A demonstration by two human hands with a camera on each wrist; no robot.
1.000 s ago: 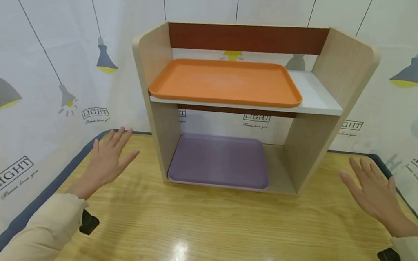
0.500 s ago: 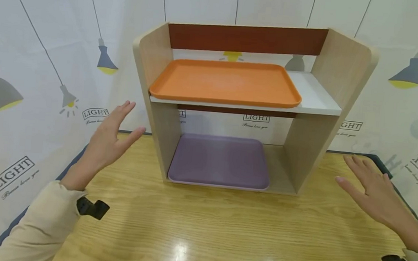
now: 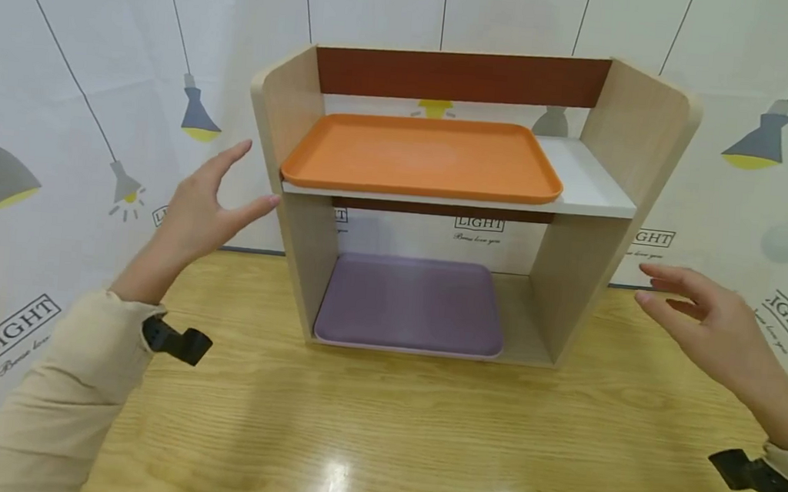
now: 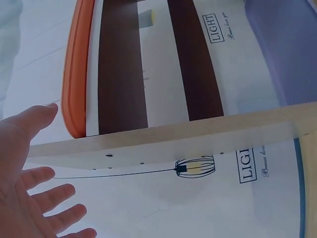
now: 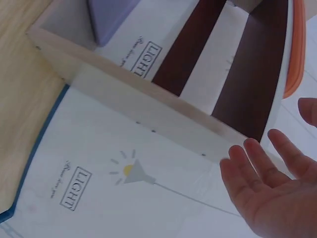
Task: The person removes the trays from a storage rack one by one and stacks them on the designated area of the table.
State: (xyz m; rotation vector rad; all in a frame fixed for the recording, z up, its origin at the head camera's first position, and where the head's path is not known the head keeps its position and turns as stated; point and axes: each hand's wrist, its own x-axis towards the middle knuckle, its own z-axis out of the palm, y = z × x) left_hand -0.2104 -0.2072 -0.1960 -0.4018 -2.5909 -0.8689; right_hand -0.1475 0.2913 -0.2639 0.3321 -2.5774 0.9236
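Note:
A two-tier wooden shelf stands on the table. On its white upper board lies an orange tray, pushed to the left side. A purple tray lies on the bottom board, also to the left. My left hand is raised beside the shelf's left panel, thumb and fingers spread apart; it holds nothing. In the left wrist view its thumb is near the orange tray's end, with a gap showing. My right hand hovers right of the shelf, fingers slightly bent, holding nothing.
The wood-grain table reaches towards me in front of the shelf. A pale wall covering with printed lamps stands behind and at both sides. Black wrist straps with small devices sit at both cuffs.
My left hand has risen beside the shelf's left panel to about upper-board height. My right hand has lifted somewhat and its fingers have bent. Both trays stay where they were.

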